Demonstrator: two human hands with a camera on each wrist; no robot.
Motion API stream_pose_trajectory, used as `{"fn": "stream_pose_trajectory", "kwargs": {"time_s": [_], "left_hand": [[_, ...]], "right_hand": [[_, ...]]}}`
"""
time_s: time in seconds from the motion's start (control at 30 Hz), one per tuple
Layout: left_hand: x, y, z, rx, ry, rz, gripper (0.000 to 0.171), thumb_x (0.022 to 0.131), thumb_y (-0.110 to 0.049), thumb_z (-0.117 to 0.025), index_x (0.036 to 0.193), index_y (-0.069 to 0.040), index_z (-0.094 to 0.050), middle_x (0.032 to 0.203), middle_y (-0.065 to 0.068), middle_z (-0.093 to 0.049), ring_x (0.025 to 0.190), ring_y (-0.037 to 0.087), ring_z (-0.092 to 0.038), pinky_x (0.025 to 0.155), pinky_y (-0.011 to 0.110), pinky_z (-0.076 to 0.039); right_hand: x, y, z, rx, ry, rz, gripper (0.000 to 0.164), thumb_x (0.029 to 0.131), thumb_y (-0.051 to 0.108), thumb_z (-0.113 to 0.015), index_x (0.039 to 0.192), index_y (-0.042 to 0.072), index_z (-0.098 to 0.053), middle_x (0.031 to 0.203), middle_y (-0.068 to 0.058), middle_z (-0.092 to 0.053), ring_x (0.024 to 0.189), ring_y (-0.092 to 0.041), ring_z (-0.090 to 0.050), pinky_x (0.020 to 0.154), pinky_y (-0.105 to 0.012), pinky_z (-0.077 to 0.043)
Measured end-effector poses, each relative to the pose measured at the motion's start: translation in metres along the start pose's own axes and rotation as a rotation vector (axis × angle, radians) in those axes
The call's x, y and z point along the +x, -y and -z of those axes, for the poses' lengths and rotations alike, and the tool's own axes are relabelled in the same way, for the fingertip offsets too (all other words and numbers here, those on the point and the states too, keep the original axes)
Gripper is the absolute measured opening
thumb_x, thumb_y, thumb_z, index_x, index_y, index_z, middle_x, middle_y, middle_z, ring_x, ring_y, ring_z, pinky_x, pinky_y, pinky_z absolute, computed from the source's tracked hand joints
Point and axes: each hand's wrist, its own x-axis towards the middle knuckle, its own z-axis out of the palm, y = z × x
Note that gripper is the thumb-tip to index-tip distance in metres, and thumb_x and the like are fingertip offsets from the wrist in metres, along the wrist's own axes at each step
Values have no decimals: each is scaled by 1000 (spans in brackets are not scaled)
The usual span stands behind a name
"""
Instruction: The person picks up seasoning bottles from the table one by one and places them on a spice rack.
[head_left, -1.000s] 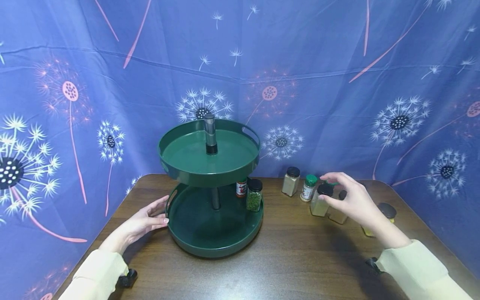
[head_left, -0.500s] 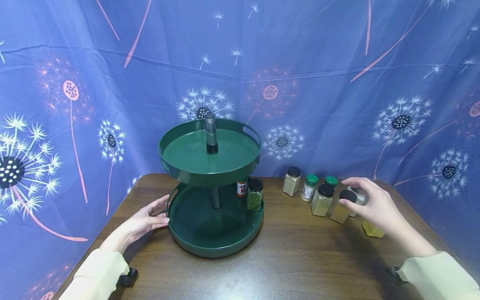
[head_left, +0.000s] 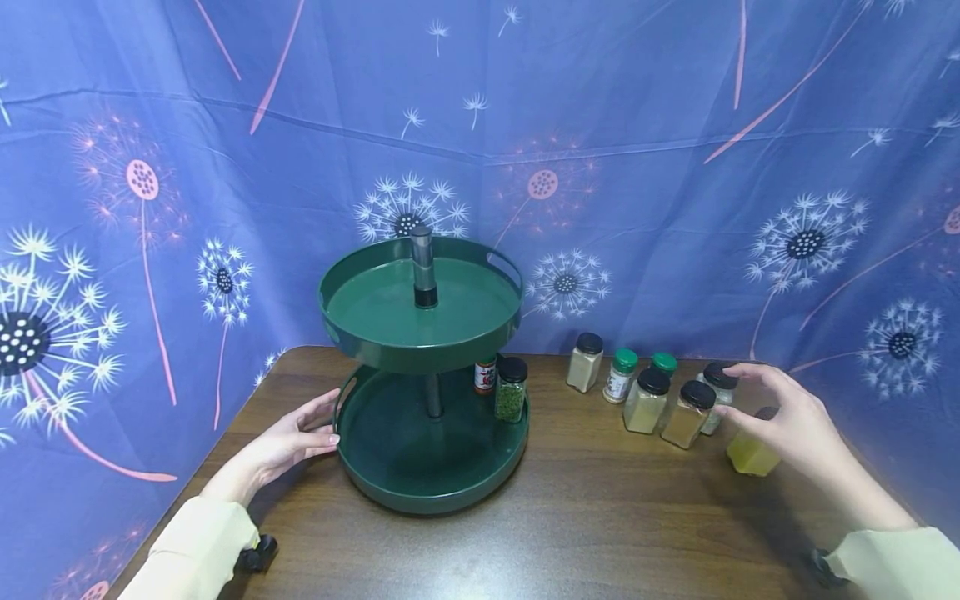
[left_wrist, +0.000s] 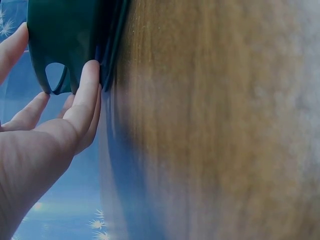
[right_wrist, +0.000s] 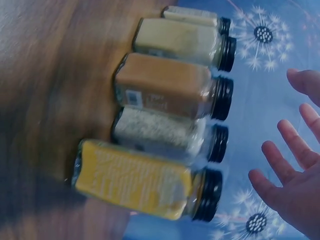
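The two-tier tray is dark green, its post silver-grey. Black lids top the yellow jar, orange-brown jar, grey-speckled jar and green herb jar. Brown wood grain marks the worktop; white and pink dandelions pattern the blue backdrop cloth.

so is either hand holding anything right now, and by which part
Nothing looks held: the left hand only touches the lower green tray on its outer side; the right hand is empty.
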Motion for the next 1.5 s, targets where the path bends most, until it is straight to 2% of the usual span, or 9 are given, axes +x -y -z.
{"fn": "stream_pose_trajectory", "kwargs": {"time_s": [0.2, 0.33, 0.43, 0.6, 1.17, 1.23, 1.33, 1.47, 1.5], "left_hand": [[-1, 0, 0, -12, 7, -5, 85, 89, 4, -57, 151, -4, 1, 152, 27, -1, 126, 21, -45, 94, 28, -48], [-1, 0, 0, -16, 10, -8, 85, 89, 4, -57, 151, -4, 1, 152, 27, -1, 125, 19, -46, 94, 28, -48], [0, 0, 0, -14, 10, -9, 85, 89, 4, -57, 151, -4, 1, 152, 27, -1, 126, 20, -45, 94, 29, -48], [0, 1, 1, -8, 9, -7, 85, 90, 4, -56, 151, -4, 1, 153, 28, -2, 128, 23, -43, 94, 29, -48], [0, 0, 0, -10, 4, -3, 86, 89, 3, -58, 151, -5, 1, 153, 27, 0, 129, 26, -41, 94, 28, -48], [-1, -1, -1, -7, 1, 2, 86, 89, 2, -58, 151, -4, 1, 153, 27, 0, 131, 29, -38, 95, 28, -48], [-1, -2, -1, 1, -5, 6, 86, 89, 2, -59, 151, -5, 1, 153, 27, 0, 133, 33, -35, 95, 28, -48], [0, -2, -2, 0, -3, 6, 86, 89, 2, -58, 151, -5, 1, 153, 27, 0, 133, 33, -35, 95, 29, -48], [0, -2, -2, -3, 0, 5, 86, 89, 2, -58, 151, -5, 1, 153, 27, 0, 132, 31, -37, 95, 29, -48]], "right_hand": [[-7, -16, 5, 12, 12, -44, 56, 75, 27, -81, 124, 15, -58, 118, 21, -55, 90, 27, -34, 71, -20, -35], [-13, -27, 4, 45, -3, -78, 62, 77, 26, -79, 131, 14, -53, 118, 30, -44, 97, 27, -30, 87, -27, -38], [-18, -35, 2, 77, -30, -108, 65, 78, 24, -78, 135, 13, -50, 117, 36, -34, 102, 26, -27, 100, -21, -29], [-28, -46, 2, 150, -27, -187, 73, 80, 23, -76, 143, 20, -40, 121, 31, -37, 103, 23, -31, 86, 0, -23], [-49, -60, -18, 345, -66, -350, 83, 84, 15, -71, 149, 30, -22, 117, 32, -42, 109, 16, -35, 80, 4, -27], [-51, -60, -20, 330, -65, -386, 84, 85, 18, -71, 149, 31, -20, 120, 29, -43, 111, 14, -35, 79, 3, -28], [-54, -60, -21, 290, -32, -461, 85, 86, 26, -69, 150, 33, -15, 143, 8, -39, 126, -2, -31, 90, -8, -30], [-56, -58, -24, 283, 13, -541, 86, 87, 33, -67, 151, 36, -10, 156, -22, -11, 138, -32, -17, 105, -34, -29], [-57, -58, -25, 278, 12, -554, 86, 87, 34, -68, 151, 36, -11, 155, -23, -11, 135, -33, -23, 99, -28, -34]]}}
